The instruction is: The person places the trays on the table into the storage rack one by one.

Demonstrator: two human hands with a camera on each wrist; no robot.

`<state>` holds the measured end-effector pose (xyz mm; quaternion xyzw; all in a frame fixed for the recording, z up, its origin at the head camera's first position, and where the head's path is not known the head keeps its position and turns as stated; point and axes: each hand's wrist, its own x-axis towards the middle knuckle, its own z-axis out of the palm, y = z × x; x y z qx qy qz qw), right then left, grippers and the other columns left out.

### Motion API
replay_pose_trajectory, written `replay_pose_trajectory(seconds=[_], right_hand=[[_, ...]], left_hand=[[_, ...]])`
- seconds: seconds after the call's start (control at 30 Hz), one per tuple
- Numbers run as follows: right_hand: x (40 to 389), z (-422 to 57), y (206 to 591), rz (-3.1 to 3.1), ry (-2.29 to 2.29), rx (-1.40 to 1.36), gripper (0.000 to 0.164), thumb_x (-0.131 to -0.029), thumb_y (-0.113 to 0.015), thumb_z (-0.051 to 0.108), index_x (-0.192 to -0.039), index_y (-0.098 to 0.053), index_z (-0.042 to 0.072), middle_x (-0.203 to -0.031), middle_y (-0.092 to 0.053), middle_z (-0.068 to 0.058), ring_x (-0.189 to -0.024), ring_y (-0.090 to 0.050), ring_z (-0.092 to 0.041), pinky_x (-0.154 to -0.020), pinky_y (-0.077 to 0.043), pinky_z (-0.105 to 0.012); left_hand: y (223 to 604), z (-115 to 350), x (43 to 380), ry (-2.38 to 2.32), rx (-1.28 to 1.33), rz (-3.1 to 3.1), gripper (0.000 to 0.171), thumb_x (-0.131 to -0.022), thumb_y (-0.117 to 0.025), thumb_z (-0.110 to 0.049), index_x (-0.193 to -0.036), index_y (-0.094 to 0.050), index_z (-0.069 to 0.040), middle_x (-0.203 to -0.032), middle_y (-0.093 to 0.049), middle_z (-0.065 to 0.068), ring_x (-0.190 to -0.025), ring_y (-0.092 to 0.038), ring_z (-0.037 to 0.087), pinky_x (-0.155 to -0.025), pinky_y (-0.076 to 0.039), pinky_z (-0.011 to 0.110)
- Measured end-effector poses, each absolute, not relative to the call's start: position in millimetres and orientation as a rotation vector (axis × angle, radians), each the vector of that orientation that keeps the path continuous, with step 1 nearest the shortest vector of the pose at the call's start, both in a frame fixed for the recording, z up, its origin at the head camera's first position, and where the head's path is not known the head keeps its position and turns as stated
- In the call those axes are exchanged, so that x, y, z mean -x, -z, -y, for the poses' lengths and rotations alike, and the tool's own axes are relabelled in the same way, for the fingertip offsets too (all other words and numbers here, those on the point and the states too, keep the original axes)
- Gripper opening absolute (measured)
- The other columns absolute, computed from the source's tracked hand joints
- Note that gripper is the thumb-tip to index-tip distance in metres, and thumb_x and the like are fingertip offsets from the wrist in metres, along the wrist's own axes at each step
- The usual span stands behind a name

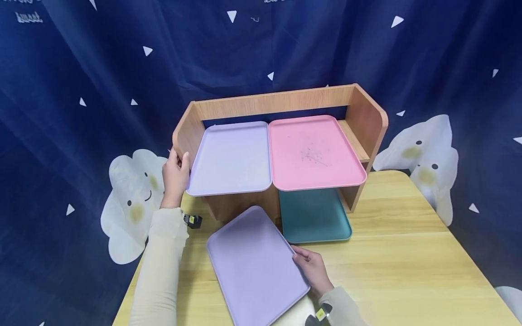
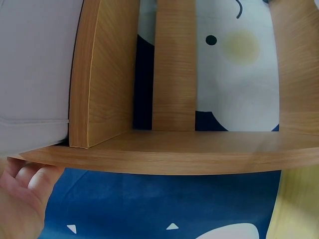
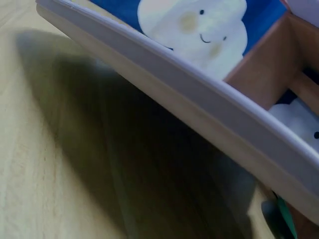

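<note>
My left hand grips the front edge of the left side panel of a wooden desktop shelf. In the left wrist view its fingers wrap the panel from outside. My right hand holds a purple tray by its right edge, thumb at the rim. That tray is tilted, in front of the shelf's lower left compartment; its long rim crosses the right wrist view, above its shadow. On the upper level a lavender tray lies beside a pink tray. Below sits a teal tray, partly inside the right compartment.
The shelf stands at the back of a light wooden table. Behind hangs a dark blue curtain with white triangles and smiling clouds. Both upper trays overhang the shelf's front. A pale rounded thing shows under the held tray's near edge.
</note>
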<state>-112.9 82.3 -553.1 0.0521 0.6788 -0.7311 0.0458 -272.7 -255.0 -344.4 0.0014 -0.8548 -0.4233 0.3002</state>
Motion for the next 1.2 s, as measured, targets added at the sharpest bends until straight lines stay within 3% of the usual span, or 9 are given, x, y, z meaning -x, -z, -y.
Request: replay_pose_trajectory(seconds=[0.27,0.8,1.03,1.2], right_hand=[[117.8,-84.0,547.1,-1.986,2.371,-0.350,0.036,-0.088,-0.056,0.001,-0.122,-0.054,-0.013,-0.112,-0.062,-0.029,-0.072,-0.067,-0.011,-0.063,-0.055,-0.026],[142.0,-65.4,533.6,-1.961,2.528,-0.509,0.035,-0.091,-0.052,-0.002,-0.123,-0.052,-0.014,-0.119,-0.056,-0.032,-0.081,-0.063,-0.005,-0.067,-0.053,-0.019],[161.4,-54.8,529.5,-1.961,2.591,-0.521,0.035,-0.090,-0.051,-0.003,-0.122,-0.052,-0.017,-0.122,-0.053,-0.034,-0.099,-0.062,-0.021,-0.078,-0.053,-0.021],[178.1,-47.0,530.2,-2.052,2.602,-0.572,0.033,-0.088,-0.054,-0.003,-0.118,-0.055,-0.017,-0.121,-0.054,-0.033,-0.115,-0.053,-0.036,-0.096,-0.046,-0.037]], left_hand=[[346.5,256.6,273.6,1.147,0.015,2.277,0.043,-0.098,-0.045,-0.033,-0.134,-0.048,-0.010,-0.129,-0.057,0.019,-0.115,-0.057,0.031,-0.096,-0.046,0.045],[346.1,256.8,273.3,1.138,0.005,2.273,0.042,-0.098,-0.045,-0.032,-0.133,-0.049,-0.009,-0.128,-0.057,0.018,-0.114,-0.057,0.031,-0.096,-0.046,0.044],[345.2,257.7,272.8,1.139,0.019,2.276,0.042,-0.099,-0.045,-0.032,-0.135,-0.047,-0.010,-0.130,-0.056,0.018,-0.116,-0.056,0.032,-0.097,-0.045,0.045],[344.8,256.7,272.5,1.136,0.017,2.281,0.043,-0.098,-0.045,-0.033,-0.135,-0.047,-0.010,-0.130,-0.056,0.018,-0.116,-0.056,0.030,-0.098,-0.045,0.044]])
